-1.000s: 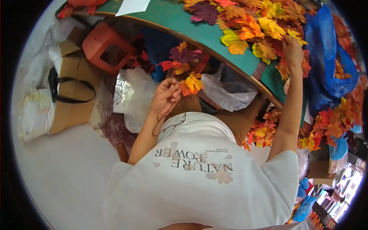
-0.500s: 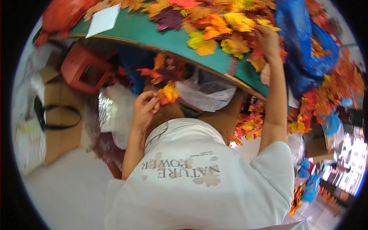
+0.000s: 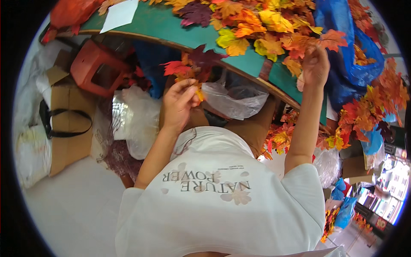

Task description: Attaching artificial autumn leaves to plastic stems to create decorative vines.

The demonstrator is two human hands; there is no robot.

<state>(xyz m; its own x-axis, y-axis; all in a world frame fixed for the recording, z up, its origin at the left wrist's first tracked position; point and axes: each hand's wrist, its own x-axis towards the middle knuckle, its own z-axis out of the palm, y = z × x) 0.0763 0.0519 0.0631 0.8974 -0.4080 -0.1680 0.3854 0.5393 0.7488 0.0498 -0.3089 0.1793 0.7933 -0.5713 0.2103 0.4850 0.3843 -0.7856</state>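
Observation:
In my left hand (image 3: 182, 103), closed with thumb and fingers together, is a cluster of artificial maple leaves (image 3: 206, 58), held in front of the table edge. A purple leaf, a red one and a yellow-orange one show in it. My right hand (image 3: 317, 67) is pinched at the right of the table, on an orange maple leaf (image 3: 333, 40) that sticks out past the fingertips. Close beside that hand lies a loose pile of yellow, orange and purple maple leaves (image 3: 274, 21). A thin dark red string (image 3: 187, 142) trails over my shirt below the left wrist.
The green table (image 3: 158, 25) carries a white sheet (image 3: 120, 16). A blue plastic bag (image 3: 357, 60) of leaves stands at the right, above a leaf garland (image 3: 372, 109). Clear plastic (image 3: 235, 100) lies over my lap. Left are a red stool (image 3: 92, 68) and a cardboard box (image 3: 72, 128).
My right hand has drawn away from the leaf pile, right and toward me, with an orange leaf now at its fingertips. The left hand has risen and moved right with its leaf cluster.

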